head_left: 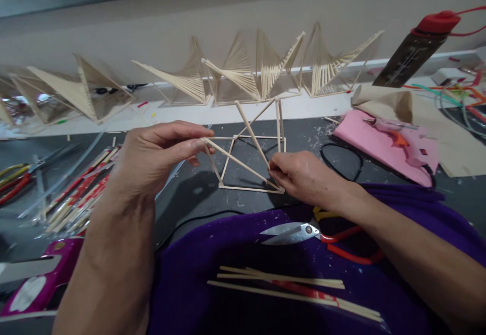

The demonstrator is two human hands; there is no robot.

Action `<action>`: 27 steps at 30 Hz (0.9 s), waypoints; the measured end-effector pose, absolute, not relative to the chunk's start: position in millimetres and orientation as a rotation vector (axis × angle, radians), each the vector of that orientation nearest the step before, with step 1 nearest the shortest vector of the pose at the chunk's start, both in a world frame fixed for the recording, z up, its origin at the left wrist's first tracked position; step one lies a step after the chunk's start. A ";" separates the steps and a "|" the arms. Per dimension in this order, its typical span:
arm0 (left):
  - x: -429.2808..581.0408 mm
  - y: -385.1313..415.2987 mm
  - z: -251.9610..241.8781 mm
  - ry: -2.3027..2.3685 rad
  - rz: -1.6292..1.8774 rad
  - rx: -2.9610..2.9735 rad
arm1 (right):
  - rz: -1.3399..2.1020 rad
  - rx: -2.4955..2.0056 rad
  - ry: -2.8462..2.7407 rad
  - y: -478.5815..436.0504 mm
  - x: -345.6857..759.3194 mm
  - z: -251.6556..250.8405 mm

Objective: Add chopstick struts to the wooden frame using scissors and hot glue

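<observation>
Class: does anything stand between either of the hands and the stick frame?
Nothing visible does: the left hand pinches a raised corner of the frame, and the right hand grips it by its near right corner. The scissors lie nearer the camera, not between.

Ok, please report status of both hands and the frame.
Left hand pinching corner of stick frame; right hand gripping slanting stick. Frame upright, square base down. Scissors nearby, on purple cloth.

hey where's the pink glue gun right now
At the right of the head view, the pink glue gun lies on the pink sheet, right of your right hand and, in the picture, below the red-capped bottle.
</observation>
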State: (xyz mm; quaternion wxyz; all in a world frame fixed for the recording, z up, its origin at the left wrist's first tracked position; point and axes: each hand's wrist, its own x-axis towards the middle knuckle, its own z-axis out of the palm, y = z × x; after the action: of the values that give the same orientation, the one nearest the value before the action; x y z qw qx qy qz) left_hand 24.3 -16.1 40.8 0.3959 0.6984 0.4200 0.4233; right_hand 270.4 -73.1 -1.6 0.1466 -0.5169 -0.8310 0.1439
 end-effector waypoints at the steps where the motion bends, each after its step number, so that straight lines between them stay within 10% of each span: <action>1: 24.6 -16.5 41.0 1.070 1.072 1.773 | 0.411 -1.489 -2.396 -73.1 270.4 -1.9; 27: 12.8 -11.5 35.8 1.045 1.001 1.656 | 0.226 -1.553 -2.543 -81.7 256.2 -2.6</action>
State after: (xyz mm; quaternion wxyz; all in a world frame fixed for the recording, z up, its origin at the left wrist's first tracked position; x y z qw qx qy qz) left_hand 12.8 -11.5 35.8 0.4541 0.6708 0.4233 0.4058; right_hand 256.2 -81.7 -2.6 0.0764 -0.5181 -0.8486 0.0754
